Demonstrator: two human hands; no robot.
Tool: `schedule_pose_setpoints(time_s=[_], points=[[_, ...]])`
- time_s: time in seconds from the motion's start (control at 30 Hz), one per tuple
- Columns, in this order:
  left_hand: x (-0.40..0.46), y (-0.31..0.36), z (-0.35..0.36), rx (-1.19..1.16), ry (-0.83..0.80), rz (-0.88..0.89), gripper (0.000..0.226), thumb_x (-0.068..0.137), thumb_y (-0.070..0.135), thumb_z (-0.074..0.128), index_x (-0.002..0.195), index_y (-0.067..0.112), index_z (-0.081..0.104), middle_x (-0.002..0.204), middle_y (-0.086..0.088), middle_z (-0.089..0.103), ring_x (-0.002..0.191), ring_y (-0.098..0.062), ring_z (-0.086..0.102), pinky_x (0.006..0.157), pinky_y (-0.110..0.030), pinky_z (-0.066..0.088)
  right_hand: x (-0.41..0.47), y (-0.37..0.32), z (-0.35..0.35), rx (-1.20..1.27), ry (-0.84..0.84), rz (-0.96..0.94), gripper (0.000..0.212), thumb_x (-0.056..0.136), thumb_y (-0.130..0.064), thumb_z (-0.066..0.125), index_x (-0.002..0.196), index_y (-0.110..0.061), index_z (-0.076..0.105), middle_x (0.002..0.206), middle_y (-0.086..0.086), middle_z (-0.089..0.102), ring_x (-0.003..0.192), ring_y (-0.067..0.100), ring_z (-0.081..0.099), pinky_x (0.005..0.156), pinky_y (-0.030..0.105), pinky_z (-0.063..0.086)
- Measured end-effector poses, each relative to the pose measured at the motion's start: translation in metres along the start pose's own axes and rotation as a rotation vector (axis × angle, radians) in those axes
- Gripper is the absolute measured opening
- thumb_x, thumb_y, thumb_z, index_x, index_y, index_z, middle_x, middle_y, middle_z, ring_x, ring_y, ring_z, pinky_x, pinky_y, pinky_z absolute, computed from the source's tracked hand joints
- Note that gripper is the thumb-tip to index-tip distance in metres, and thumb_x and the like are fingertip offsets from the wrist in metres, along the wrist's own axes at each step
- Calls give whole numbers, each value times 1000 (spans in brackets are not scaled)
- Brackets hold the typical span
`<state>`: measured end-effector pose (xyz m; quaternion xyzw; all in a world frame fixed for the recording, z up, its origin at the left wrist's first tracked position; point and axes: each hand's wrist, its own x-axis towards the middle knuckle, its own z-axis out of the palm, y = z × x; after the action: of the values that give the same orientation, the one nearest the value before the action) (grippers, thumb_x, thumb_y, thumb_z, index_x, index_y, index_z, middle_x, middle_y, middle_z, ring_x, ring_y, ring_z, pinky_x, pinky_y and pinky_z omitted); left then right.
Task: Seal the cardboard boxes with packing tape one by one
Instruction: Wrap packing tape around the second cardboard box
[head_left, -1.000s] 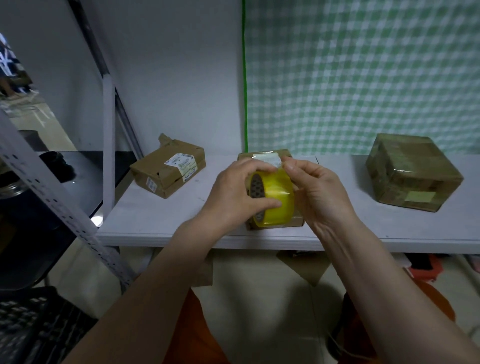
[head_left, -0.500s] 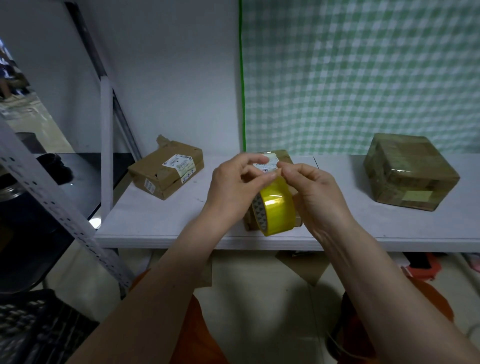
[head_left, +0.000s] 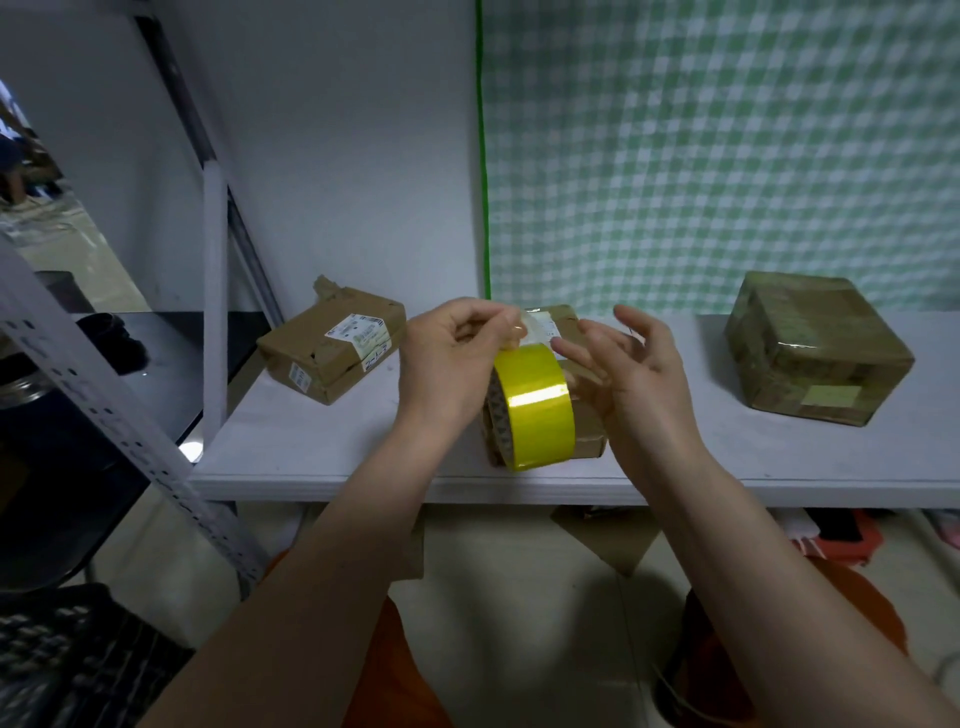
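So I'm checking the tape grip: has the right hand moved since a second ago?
Yes. The right hand has let go of the yellow tape roll and opened, drifting right toward the wrapped box.

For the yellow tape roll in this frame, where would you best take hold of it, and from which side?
Grip the yellow tape roll across its flat sides, from the right. It stands on edge and its cardboard core faces left. The left hand pinches the peeled tape end, and the right hand is open beside it.

Label on left box (head_left: 332, 350) too blurry.
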<state>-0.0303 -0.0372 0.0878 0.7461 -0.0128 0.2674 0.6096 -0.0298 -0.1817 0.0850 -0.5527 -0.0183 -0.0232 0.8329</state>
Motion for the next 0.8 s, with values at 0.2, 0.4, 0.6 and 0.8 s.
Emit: schedule_pose_setpoints(time_s=[0.2, 0.4, 0.6, 0.8], points=[[4, 6, 0, -362, 63, -307, 12, 90, 5, 62, 80, 8, 69, 71, -3, 73, 66, -13, 69, 68, -24, 58, -10, 1, -10, -380, -428, 2, 23, 80, -37, 69, 82, -14, 68, 72, -1, 69, 64, 10, 64, 54, 20, 48], [4, 7, 1, -415, 46, -381, 6, 86, 8, 68, 81, 5, 68, 68, -5, 72, 65, -13, 70, 72, -25, 59, -13, 5, -14, -446, -568, -27, 19, 82, -9, 70, 84, 7, 61, 63, 9, 67, 56, 17, 66, 52, 18, 49], [6, 0, 2, -428, 151, -420, 8, 82, 7, 73, 80, 1, 68, 63, -4, 71, 56, -9, 67, 54, -20, 55, -5, 1, -24, -631, -572, 8, 17, 82, -20, 72, 76, -10, 60, 55, 9, 63, 51, 20, 60, 51, 23, 47], [-8, -23, 10, -430, 243, -524, 15, 81, 7, 74, 91, -3, 66, 65, -7, 70, 56, -11, 68, 51, -19, 53, 5, 2, -27, -734, -633, 176, 21, 81, -24, 73, 82, -8, 59, 52, 9, 61, 42, 20, 57, 46, 25, 48]])
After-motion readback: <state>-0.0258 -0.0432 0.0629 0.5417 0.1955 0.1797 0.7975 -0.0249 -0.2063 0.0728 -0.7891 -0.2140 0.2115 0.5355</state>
